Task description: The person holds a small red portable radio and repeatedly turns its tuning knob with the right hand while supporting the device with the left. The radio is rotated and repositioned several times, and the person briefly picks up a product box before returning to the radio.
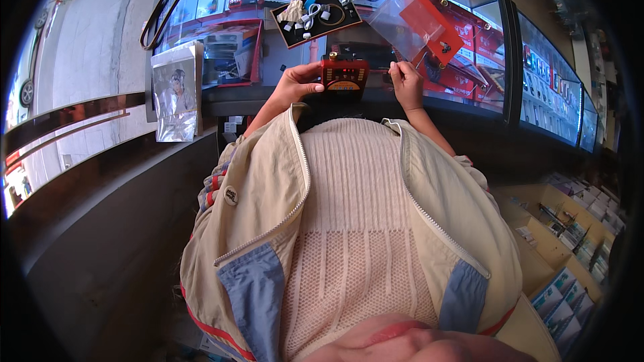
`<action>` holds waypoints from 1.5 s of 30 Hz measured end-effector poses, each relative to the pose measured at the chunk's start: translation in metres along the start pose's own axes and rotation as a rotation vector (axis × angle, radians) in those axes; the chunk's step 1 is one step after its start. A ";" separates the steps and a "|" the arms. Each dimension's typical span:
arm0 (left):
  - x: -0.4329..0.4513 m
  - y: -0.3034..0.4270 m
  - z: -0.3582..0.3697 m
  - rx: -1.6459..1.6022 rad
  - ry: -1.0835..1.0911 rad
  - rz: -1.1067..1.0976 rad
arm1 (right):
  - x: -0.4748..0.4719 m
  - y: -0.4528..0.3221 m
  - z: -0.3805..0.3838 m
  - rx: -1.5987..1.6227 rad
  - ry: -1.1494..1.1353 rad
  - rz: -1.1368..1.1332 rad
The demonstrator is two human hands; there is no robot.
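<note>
My left hand (300, 83) grips the left side of a small red electronic device with a lit display (344, 79), at the near edge of the glass counter. The device has rows of small buttons and a brass-coloured knob on top. To the right of it, apart from it, my right hand (406, 83) is raised with its thumb and forefinger pinched together on the end of a thin rod-like thing, too small to name. Just beyond my right hand lie a clear plastic bag (397, 25) and a red sheet (432, 30) with small dark parts on it.
A black tray (288, 35) holding white cables and plugs lies beyond the device. At left are a red box of packets (260, 53) and wrapped pictures (176, 90). Glass display cases (548, 78) stand at right, open compartments (543, 241) at lower right.
</note>
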State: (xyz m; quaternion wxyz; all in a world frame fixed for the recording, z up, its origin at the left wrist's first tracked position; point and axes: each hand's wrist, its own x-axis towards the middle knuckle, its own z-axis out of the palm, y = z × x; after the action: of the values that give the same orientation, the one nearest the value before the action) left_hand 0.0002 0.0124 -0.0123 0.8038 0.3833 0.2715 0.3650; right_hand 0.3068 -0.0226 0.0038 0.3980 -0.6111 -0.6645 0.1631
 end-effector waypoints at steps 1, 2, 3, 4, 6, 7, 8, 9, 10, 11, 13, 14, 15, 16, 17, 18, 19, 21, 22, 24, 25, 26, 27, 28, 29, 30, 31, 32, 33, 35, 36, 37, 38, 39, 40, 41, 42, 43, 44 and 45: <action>0.000 0.001 0.002 -0.005 -0.003 0.002 | 0.001 -0.003 0.000 0.001 0.011 0.002; -0.002 0.002 0.005 -0.010 -0.005 0.003 | 0.002 -0.005 0.000 0.003 0.022 0.005; -0.004 0.002 0.007 -0.019 -0.006 0.009 | 0.002 -0.003 0.001 0.001 0.026 0.001; -0.005 0.003 0.008 0.001 -0.002 -0.001 | 0.001 -0.001 0.001 -0.001 0.030 -0.003; -0.004 0.006 0.009 0.000 -0.015 -0.004 | 0.001 -0.001 0.000 -0.011 0.025 0.000; -0.004 0.005 0.010 -0.004 -0.018 -0.005 | 0.002 -0.003 -0.001 -0.018 0.017 0.005; -0.005 0.005 0.011 -0.010 -0.015 -0.009 | 0.002 -0.004 -0.002 -0.026 0.007 0.010; -0.004 0.009 0.013 -0.013 -0.014 -0.009 | 0.002 -0.003 -0.002 -0.014 0.015 -0.001; -0.003 0.012 0.015 -0.017 -0.013 -0.007 | 0.002 -0.002 -0.002 -0.002 0.023 -0.014; -0.002 0.010 0.016 -0.025 -0.011 -0.004 | 0.002 0.000 -0.002 0.010 0.029 -0.027; -0.003 0.008 0.016 -0.032 0.005 0.005 | 0.002 0.002 -0.001 0.028 0.030 -0.031; -0.002 0.009 0.014 -0.021 -0.001 0.002 | 0.003 0.004 -0.002 0.035 0.025 -0.031; -0.001 0.011 0.015 -0.010 -0.002 -0.006 | 0.002 0.004 -0.003 0.046 0.016 -0.026; -0.002 0.012 0.016 -0.001 -0.003 -0.012 | 0.000 0.004 -0.004 0.054 0.012 -0.028; -0.004 0.011 0.018 -0.021 0.014 -0.026 | 0.000 0.003 -0.004 0.062 0.008 -0.031; -0.004 0.013 0.016 -0.036 0.030 -0.032 | 0.003 0.003 -0.003 0.072 0.007 -0.042; -0.005 0.013 0.015 -0.051 0.047 -0.037 | 0.003 0.003 -0.001 0.073 0.008 -0.049; -0.006 0.013 0.014 -0.039 0.054 -0.036 | 0.002 0.003 0.001 0.079 0.007 -0.063; -0.006 0.013 0.014 -0.034 0.053 -0.037 | 0.002 0.002 -0.001 0.094 0.005 -0.057; -0.005 0.014 0.016 -0.024 0.057 -0.036 | 0.002 0.001 -0.005 0.106 -0.012 -0.058; -0.005 0.015 0.017 -0.019 0.062 -0.035 | 0.003 0.001 -0.005 0.111 -0.020 -0.056; -0.006 0.016 0.017 -0.013 0.067 -0.035 | 0.004 0.000 -0.004 0.128 -0.008 -0.063; -0.007 0.016 0.018 -0.024 0.081 -0.055 | 0.004 0.000 -0.004 0.126 -0.009 -0.075; -0.009 0.017 0.019 -0.035 0.094 -0.075 | 0.004 0.001 -0.004 0.124 -0.009 -0.086; -0.010 0.018 0.018 -0.045 0.106 -0.097 | 0.004 0.001 -0.003 0.123 -0.008 -0.097; -0.010 0.016 0.018 -0.036 0.106 -0.083 | 0.004 0.002 -0.004 0.137 -0.014 -0.092; -0.009 0.014 0.018 -0.027 0.105 -0.069 | 0.004 0.001 -0.004 0.152 -0.020 -0.087; -0.009 0.013 0.017 -0.017 0.104 -0.056 | 0.004 0.001 -0.005 0.168 -0.025 -0.081; -0.008 0.012 0.018 -0.020 0.100 -0.049 | 0.004 0.002 -0.006 0.170 -0.031 -0.083; -0.007 0.012 0.018 -0.025 0.093 -0.036 | 0.003 0.003 -0.008 0.177 -0.043 -0.087; -0.008 0.012 0.019 -0.018 0.093 -0.033 | 0.003 0.002 -0.008 0.180 -0.040 -0.089; -0.008 0.012 0.020 -0.011 0.093 -0.031 | 0.004 0.002 -0.009 0.184 -0.037 -0.091; -0.008 0.012 0.020 -0.005 0.093 -0.028 | 0.004 0.002 -0.009 0.187 -0.034 -0.093; -0.008 0.011 0.019 -0.003 0.091 -0.025 | 0.004 0.002 -0.008 0.181 -0.036 -0.095; -0.008 0.010 0.017 -0.002 0.089 -0.020 | 0.004 0.003 -0.008 0.175 -0.037 -0.097; -0.008 0.009 0.016 -0.001 0.088 -0.016 | 0.003 0.003 -0.007 0.169 -0.039 -0.100; -0.008 0.010 0.016 -0.009 0.089 -0.015 | 0.004 0.003 -0.007 0.168 -0.039 -0.103; -0.008 0.009 0.016 -0.017 0.091 -0.014 | 0.004 0.003 -0.007 0.168 -0.039 -0.106; -0.009 0.009 0.017 -0.024 0.092 -0.013 | 0.004 0.002 -0.008 0.168 -0.038 -0.109; -0.009 0.010 0.017 -0.017 0.091 -0.009 | 0.004 0.002 -0.007 0.166 -0.038 -0.105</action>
State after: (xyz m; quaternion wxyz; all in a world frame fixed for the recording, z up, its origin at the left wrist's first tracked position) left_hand 0.0031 0.0023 0.0062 0.7954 0.3583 0.3065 0.3808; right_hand 0.3136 -0.0207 0.0078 0.4425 -0.5371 -0.6873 0.2082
